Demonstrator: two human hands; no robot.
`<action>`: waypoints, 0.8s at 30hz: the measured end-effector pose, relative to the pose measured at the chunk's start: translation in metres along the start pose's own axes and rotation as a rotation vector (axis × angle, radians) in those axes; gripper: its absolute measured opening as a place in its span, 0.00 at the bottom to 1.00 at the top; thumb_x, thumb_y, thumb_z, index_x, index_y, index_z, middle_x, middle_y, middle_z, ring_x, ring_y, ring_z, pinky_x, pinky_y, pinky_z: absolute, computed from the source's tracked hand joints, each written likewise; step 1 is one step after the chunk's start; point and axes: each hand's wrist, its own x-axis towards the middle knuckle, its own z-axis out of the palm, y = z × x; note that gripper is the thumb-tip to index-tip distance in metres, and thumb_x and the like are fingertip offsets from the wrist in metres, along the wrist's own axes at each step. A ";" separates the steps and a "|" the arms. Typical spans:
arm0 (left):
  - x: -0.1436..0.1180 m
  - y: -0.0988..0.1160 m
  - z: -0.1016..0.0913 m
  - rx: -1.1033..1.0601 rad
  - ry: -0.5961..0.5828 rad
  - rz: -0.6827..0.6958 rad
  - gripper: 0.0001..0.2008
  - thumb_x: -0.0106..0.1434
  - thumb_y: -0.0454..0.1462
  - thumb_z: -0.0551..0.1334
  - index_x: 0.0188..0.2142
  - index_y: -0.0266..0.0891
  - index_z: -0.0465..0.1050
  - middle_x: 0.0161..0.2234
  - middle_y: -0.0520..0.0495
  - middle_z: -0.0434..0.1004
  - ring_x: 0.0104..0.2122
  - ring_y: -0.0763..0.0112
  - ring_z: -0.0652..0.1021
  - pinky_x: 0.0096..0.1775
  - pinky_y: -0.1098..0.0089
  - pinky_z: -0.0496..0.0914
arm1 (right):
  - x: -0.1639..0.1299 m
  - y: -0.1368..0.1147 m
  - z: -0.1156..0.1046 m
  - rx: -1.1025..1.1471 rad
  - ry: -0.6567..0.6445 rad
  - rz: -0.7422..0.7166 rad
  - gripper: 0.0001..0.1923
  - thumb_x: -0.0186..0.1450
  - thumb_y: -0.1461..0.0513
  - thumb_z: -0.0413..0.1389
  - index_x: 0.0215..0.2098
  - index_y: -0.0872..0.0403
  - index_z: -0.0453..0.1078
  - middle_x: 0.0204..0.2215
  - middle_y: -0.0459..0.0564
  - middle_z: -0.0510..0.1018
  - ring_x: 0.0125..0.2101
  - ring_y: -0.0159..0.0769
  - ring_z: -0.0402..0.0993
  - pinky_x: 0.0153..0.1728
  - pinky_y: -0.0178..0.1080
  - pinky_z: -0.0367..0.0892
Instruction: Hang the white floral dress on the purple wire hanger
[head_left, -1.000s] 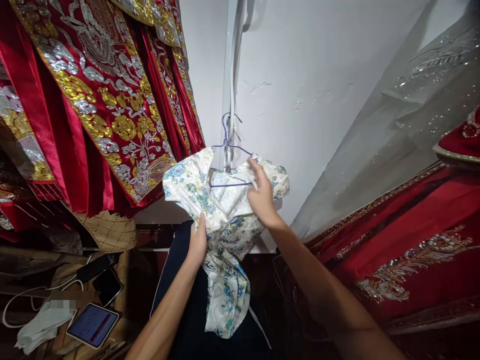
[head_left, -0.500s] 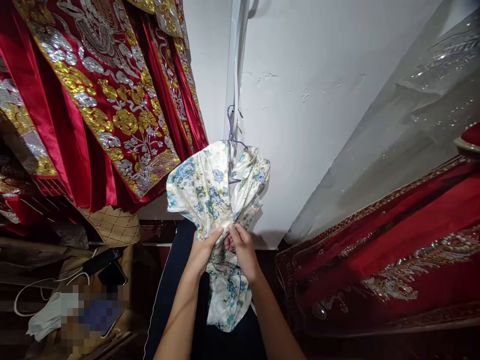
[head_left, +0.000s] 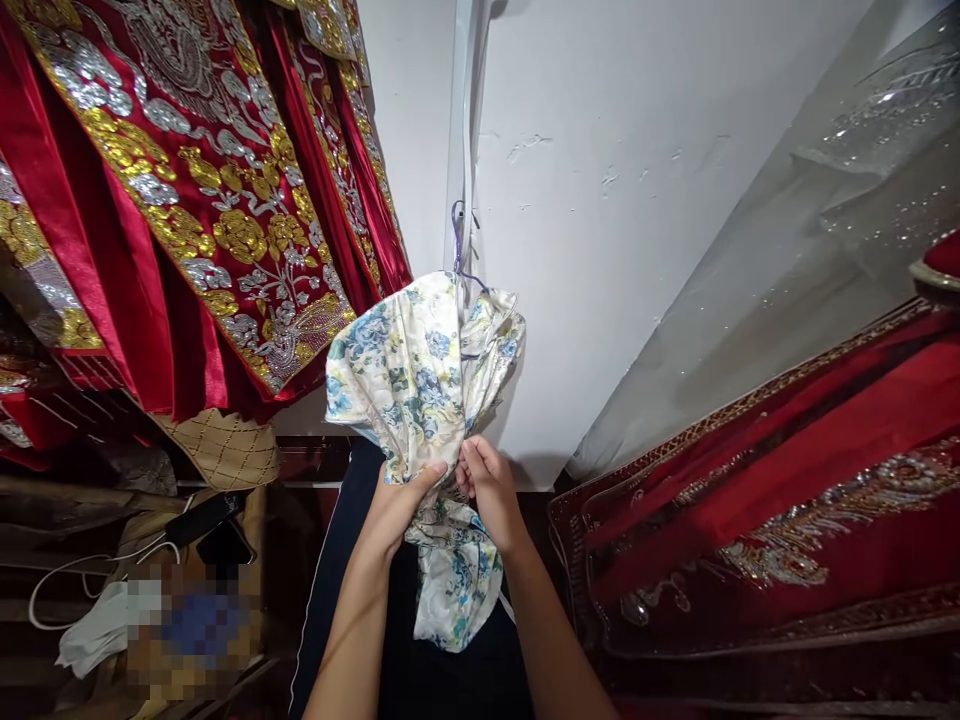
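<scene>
A white garment with blue and yellow flowers [head_left: 424, 370] hangs from a thin purple hanger [head_left: 456, 240] on a pale upright post. My left hand [head_left: 409, 500] grips the cloth around its middle, thumb on top and fingers behind the fabric. Beside it, my right hand [head_left: 484, 480] is closed, its thumb and fingertips pinching the edge of the front opening. Below both hands the lower part of the garment drapes over my dark trousers [head_left: 345, 560]. What lies under my right fingertips is too small to make out.
Red robes with gold and silver sequins [head_left: 247, 230] hang at the left. Under them, a wooden stand [head_left: 259, 540] holds a black phone-like object [head_left: 202, 518], a white cable and a white cloth. At right are a covered red embroidered garment [head_left: 787, 520] and sheer sparkly fabric [head_left: 885, 200].
My right hand has risen slightly along the opening's edge, pulling the cloth. The garment's right side is drawn inward, and its upper part has shifted a little left. My left hand keeps its grip.
</scene>
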 end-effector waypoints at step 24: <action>0.006 -0.013 -0.018 0.250 0.620 0.488 0.30 0.59 0.43 0.70 0.59 0.43 0.68 0.57 0.41 0.71 0.57 0.57 0.72 0.58 0.59 0.65 | -0.012 -0.016 -0.011 0.100 0.002 0.005 0.12 0.64 0.58 0.58 0.25 0.54 0.69 0.18 0.42 0.66 0.20 0.27 0.58 0.22 0.33 0.53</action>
